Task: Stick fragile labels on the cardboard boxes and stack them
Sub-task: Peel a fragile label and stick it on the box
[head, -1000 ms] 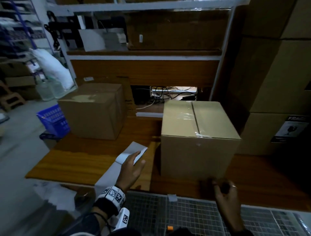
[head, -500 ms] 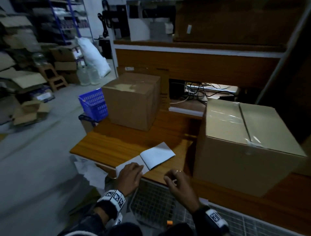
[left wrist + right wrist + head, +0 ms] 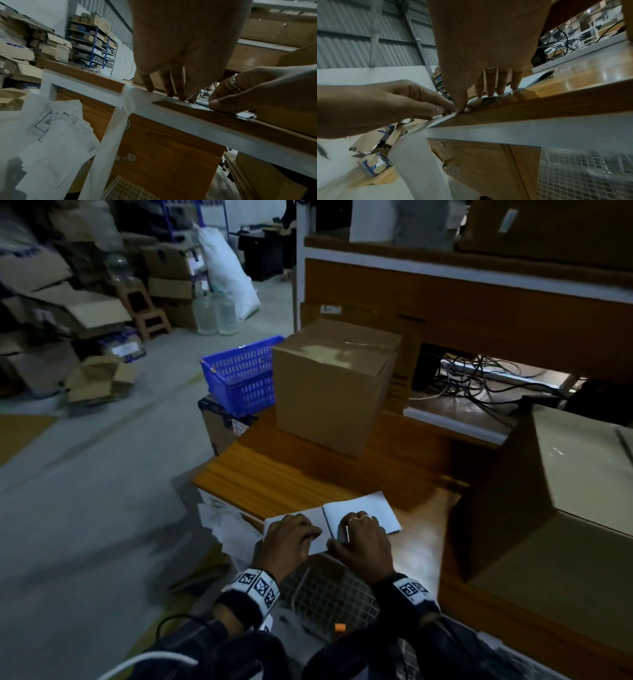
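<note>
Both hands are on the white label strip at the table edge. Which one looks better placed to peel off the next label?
Probably the right hand: its thumb and fingers pinch at the label strip, while the left hand presses the strip flat beside it.

Dim storeroom — grey floor [image 3: 85,491], wooden table [image 3: 281,474], blue shelving [image 3: 96,44].

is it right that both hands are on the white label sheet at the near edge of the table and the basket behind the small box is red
Not quite: the basket is blue, as the head view shows. The rest holds: the left hand and right hand are both on the white label sheet at the near edge of the table, and the basket sits behind the small box.
</note>
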A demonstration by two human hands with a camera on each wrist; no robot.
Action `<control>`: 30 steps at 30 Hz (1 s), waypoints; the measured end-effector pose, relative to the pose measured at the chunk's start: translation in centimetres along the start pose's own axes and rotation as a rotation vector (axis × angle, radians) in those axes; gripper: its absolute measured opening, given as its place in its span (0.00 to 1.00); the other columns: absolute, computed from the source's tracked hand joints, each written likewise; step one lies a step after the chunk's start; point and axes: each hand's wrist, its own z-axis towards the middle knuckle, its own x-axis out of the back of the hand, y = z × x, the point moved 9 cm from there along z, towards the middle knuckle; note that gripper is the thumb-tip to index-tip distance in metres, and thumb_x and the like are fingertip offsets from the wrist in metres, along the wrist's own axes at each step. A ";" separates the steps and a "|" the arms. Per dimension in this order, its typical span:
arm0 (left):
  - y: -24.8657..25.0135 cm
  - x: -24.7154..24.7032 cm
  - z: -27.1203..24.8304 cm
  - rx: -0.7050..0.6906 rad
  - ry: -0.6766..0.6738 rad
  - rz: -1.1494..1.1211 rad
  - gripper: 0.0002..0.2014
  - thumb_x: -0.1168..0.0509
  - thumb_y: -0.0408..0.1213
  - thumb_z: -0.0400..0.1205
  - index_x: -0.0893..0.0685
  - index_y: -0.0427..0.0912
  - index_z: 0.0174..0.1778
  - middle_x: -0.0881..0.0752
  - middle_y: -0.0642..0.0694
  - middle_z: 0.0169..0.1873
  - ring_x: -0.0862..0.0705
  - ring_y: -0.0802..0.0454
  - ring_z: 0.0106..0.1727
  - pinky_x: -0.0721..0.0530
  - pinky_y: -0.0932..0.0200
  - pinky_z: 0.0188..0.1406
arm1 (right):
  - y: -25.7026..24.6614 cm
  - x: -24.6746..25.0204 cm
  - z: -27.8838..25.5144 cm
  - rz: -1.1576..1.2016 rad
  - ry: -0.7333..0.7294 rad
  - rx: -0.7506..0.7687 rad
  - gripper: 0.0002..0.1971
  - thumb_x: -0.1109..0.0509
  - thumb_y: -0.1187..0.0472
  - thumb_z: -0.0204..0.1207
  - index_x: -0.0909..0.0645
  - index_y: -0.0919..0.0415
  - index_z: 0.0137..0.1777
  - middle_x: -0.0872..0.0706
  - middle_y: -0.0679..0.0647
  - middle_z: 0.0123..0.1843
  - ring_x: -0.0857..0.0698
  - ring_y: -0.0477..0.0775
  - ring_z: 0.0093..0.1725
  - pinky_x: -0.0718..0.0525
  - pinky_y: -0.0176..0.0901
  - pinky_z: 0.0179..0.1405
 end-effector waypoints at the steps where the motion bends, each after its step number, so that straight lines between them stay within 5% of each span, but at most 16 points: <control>1: -0.2 -0.1 0.0 0.005 -0.010 -0.002 0.15 0.35 0.35 0.86 0.10 0.51 0.65 0.14 0.51 0.61 0.19 0.51 0.65 0.20 0.49 0.64 | -0.1 0.1 0.1 0.017 0.015 0.008 0.15 0.27 0.43 0.73 0.20 0.54 0.47 0.18 0.53 0.44 0.19 0.59 0.47 0.23 0.52 0.37; 4: -0.6 0.1 0.2 -0.001 -0.012 -0.009 0.14 0.37 0.39 0.86 0.10 0.51 0.64 0.14 0.51 0.59 0.19 0.49 0.64 0.19 0.45 0.61 | 0.2 1.9 0.0 0.093 0.097 -0.013 0.10 0.31 0.49 0.80 0.24 0.52 0.41 0.20 0.47 0.36 0.19 0.51 0.38 0.25 0.48 0.30; 6: -0.8 0.6 0.3 -0.003 0.019 -0.024 0.12 0.37 0.43 0.86 0.09 0.51 0.60 0.13 0.50 0.56 0.16 0.48 0.61 0.18 0.44 0.57 | 1.1 4.5 -0.2 0.210 0.186 -0.055 0.10 0.33 0.53 0.85 0.22 0.51 0.41 0.20 0.44 0.34 0.20 0.44 0.33 0.26 0.35 0.28; 8: -0.8 1.0 0.5 0.011 0.053 -0.014 0.11 0.35 0.45 0.85 0.08 0.50 0.56 0.12 0.49 0.54 0.15 0.47 0.59 0.18 0.45 0.56 | 3.9 7.1 -0.2 0.340 0.287 -0.143 0.10 0.33 0.58 0.86 0.21 0.52 0.41 0.22 0.43 0.32 0.21 0.45 0.31 0.28 0.33 0.27; 10: -0.8 1.1 0.6 0.040 0.068 -0.002 0.10 0.32 0.47 0.85 0.08 0.50 0.56 0.11 0.50 0.53 0.16 0.48 0.60 0.18 0.45 0.59 | 7.6 9.2 0.2 0.383 0.401 -0.233 0.10 0.34 0.58 0.85 0.21 0.52 0.41 0.20 0.50 0.33 0.19 0.56 0.35 0.33 0.38 0.32; 14: -0.9 0.7 0.7 0.086 0.032 0.027 0.16 0.31 0.54 0.83 0.10 0.51 0.61 0.13 0.50 0.56 0.18 0.48 0.64 0.23 0.46 0.62 | 13.8 10.9 1.5 0.439 0.450 -0.400 0.10 0.35 0.64 0.85 0.13 0.66 0.49 0.11 0.64 0.45 0.14 0.66 0.48 0.25 0.47 0.47; 21: -1.0 0.5 1.1 0.174 -0.074 0.119 0.21 0.34 0.56 0.85 0.17 0.56 0.74 0.18 0.49 0.63 0.24 0.48 0.70 0.30 0.49 0.68 | 18.3 9.7 2.2 0.469 0.368 -0.632 0.14 0.37 0.70 0.86 0.18 0.78 0.65 0.15 0.79 0.64 0.17 0.78 0.67 0.22 0.58 0.67; 23: -1.2 0.7 0.9 0.189 -0.080 0.103 0.22 0.33 0.56 0.85 0.16 0.55 0.74 0.17 0.49 0.62 0.24 0.47 0.70 0.28 0.49 0.68 | 17.6 9.8 2.1 0.420 0.374 -0.601 0.16 0.35 0.73 0.82 0.20 0.80 0.68 0.17 0.79 0.66 0.19 0.77 0.69 0.23 0.59 0.68; 26: -1.6 0.9 0.5 0.216 -0.084 0.087 0.22 0.31 0.55 0.84 0.15 0.54 0.73 0.17 0.48 0.61 0.23 0.46 0.70 0.26 0.47 0.68 | 15.0 9.3 1.7 0.227 0.380 -0.525 0.22 0.33 0.65 0.82 0.23 0.72 0.74 0.21 0.74 0.74 0.25 0.75 0.75 0.27 0.66 0.73; 28: -1.7 0.9 0.4 0.228 -0.094 0.085 0.22 0.31 0.55 0.84 0.15 0.53 0.73 0.17 0.47 0.61 0.23 0.45 0.70 0.25 0.45 0.67 | 11.2 8.5 1.8 0.185 0.421 -0.330 0.17 0.36 0.58 0.82 0.17 0.67 0.63 0.16 0.70 0.63 0.20 0.74 0.66 0.24 0.64 0.64; 30: -1.7 1.1 0.4 0.234 -0.108 0.111 0.22 0.31 0.55 0.84 0.16 0.54 0.73 0.18 0.47 0.63 0.24 0.46 0.70 0.26 0.46 0.67 | 5.5 6.6 1.6 0.317 0.314 -0.049 0.12 0.36 0.56 0.83 0.13 0.62 0.53 0.13 0.60 0.51 0.16 0.65 0.54 0.21 0.55 0.52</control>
